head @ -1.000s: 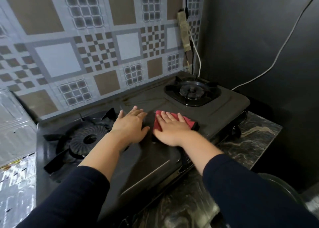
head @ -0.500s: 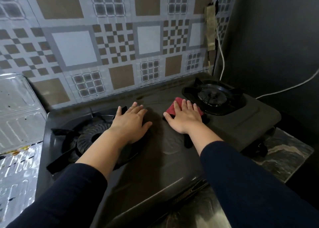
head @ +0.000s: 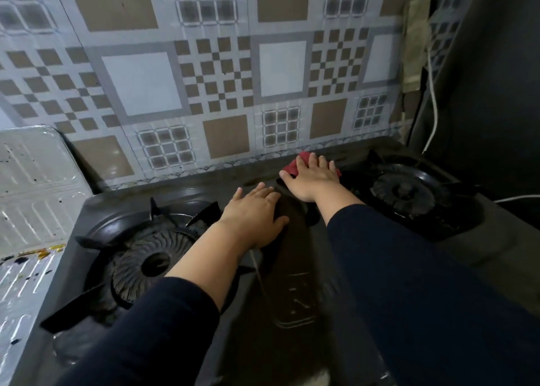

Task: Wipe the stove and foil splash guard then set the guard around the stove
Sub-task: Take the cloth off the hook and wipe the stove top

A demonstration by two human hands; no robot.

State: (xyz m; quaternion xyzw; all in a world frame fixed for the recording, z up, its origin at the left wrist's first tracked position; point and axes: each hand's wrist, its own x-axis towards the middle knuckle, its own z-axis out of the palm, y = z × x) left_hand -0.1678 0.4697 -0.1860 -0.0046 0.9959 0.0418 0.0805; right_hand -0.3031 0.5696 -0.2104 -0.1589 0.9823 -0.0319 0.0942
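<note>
Pressing a red cloth flat on the stove – right hand, fingers spread; left hand flat, empty.

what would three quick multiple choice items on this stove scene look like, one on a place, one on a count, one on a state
1. Where is the red cloth?
A. at the back of the stove, between the burners
B. on the foil guard
C. on the front edge

2. How many burners does the stove show?
A. one
B. two
C. three

3. What is the left hand doing?
A. gripping the cloth
B. lying flat on the stove
C. lifting the foil guard

Answers: 1 A, the right hand presses it near the tiled wall. 2 B, left burner and right burner. 3 B, palm down with fingers spread, while the foil guard stands untouched at the left.
</note>
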